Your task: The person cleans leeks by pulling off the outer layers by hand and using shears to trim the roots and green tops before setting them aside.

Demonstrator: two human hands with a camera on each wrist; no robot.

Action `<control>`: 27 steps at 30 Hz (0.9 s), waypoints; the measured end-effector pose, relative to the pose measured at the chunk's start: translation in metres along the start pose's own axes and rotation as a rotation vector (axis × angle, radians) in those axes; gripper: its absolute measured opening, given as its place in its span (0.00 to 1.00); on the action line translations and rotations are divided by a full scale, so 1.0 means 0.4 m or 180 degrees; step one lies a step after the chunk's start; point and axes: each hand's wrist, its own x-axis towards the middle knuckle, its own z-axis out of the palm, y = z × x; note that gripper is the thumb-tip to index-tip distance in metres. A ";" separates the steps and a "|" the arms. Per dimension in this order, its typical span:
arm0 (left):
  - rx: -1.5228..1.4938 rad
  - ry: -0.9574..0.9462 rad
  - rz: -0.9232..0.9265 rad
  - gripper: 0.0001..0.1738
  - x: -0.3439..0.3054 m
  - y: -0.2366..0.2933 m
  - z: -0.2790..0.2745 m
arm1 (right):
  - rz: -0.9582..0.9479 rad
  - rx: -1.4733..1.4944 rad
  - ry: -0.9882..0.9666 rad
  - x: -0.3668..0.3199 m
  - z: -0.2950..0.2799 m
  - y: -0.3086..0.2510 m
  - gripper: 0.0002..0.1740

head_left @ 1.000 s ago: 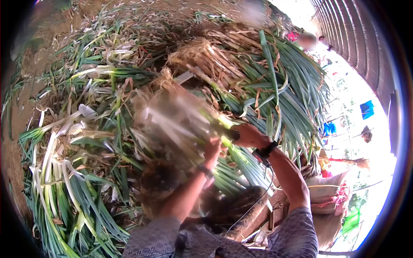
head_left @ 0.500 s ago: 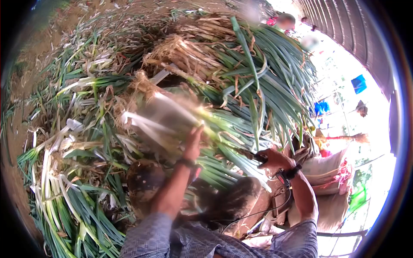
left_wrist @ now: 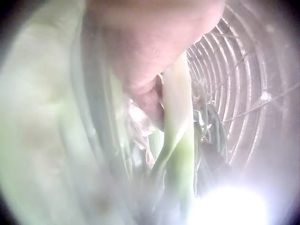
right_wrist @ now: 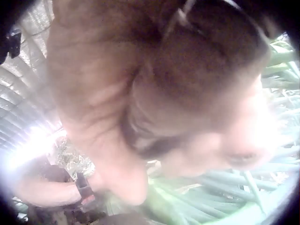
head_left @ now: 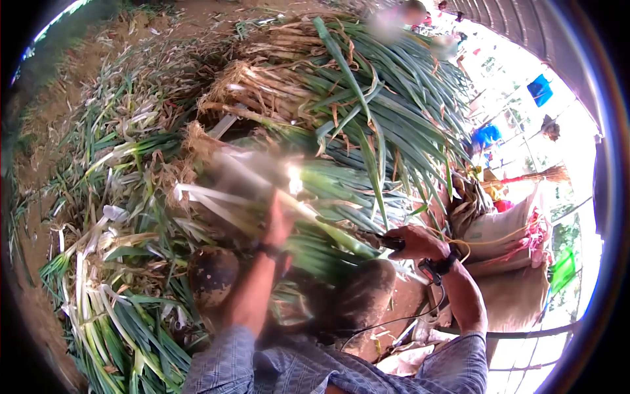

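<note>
In the head view my left hand (head_left: 279,220) grips a long green onion (head_left: 335,231), its white end pointing up left and its green part down right. The left wrist view shows the pale green onion stalk (left_wrist: 178,108) against the fingers. My right hand (head_left: 420,243) is to the right, near the onion's green end, its fingers curled round a tool with a dark handle (head_left: 392,243). The tool's working end is too small to make out. Curled fingers fill the right wrist view, with green leaves behind them.
A big heap of untrimmed green onions (head_left: 387,111) lies ahead, roots to the left. A cleaned pile (head_left: 98,295) lies at lower left among peeled leaf scraps. Two dirty knees or shoes (head_left: 367,289) are below the hands. Filled sacks (head_left: 505,236) stand at right.
The hands were together on the onion a second ago; my right hand has since drawn down and right, away from the left, with the tool. The head view has shifted slightly.
</note>
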 end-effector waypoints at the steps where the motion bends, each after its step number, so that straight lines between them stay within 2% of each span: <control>1: 0.0192 -0.0281 -0.0064 0.43 -0.004 0.006 -0.004 | -0.0106 0.0019 0.0030 0.006 0.004 -0.007 0.26; 4: -0.0237 -0.0276 -0.0096 0.46 -0.009 -0.018 -0.033 | -0.0052 -0.0091 0.0083 0.046 0.024 -0.011 0.26; 5: -0.0149 -0.0117 -0.0064 0.48 -0.011 -0.032 -0.054 | -0.0077 -0.0104 0.0072 0.063 0.029 -0.016 0.26; 9: -0.0199 -0.0174 0.0110 0.49 -0.062 -0.036 -0.044 | -0.0123 -0.0254 -0.0008 0.124 0.028 -0.065 0.26; 11: 0.1163 -0.0486 0.1076 0.49 0.014 -0.164 -0.208 | -0.0466 -0.0210 0.0063 0.159 0.023 -0.094 0.27; 14: 0.2493 -0.0299 0.1399 0.48 0.039 -0.172 -0.249 | -0.0733 -0.0308 0.0149 0.218 0.027 -0.109 0.28; 17: 0.1514 -0.0185 0.0846 0.42 0.022 -0.154 -0.199 | -0.0752 -0.0294 0.0156 0.268 0.004 -0.224 0.28; 20: 0.0935 0.0134 0.0411 0.33 0.028 -0.140 -0.209 | -0.0748 -0.0632 0.0100 0.315 -0.006 -0.267 0.28; 21: 0.0697 0.0282 0.0309 0.30 0.020 -0.121 -0.195 | -0.0441 -0.0668 -0.0130 0.338 -0.012 -0.264 0.28; 23: -0.0057 0.0647 0.0197 0.24 -0.054 -0.008 -0.053 | -0.0265 -0.0610 0.0221 0.366 -0.009 -0.209 0.28; 27: 0.1032 0.1003 0.0488 0.21 0.043 0.016 -0.188 | -0.0090 -0.0728 0.0627 0.350 -0.054 -0.146 0.28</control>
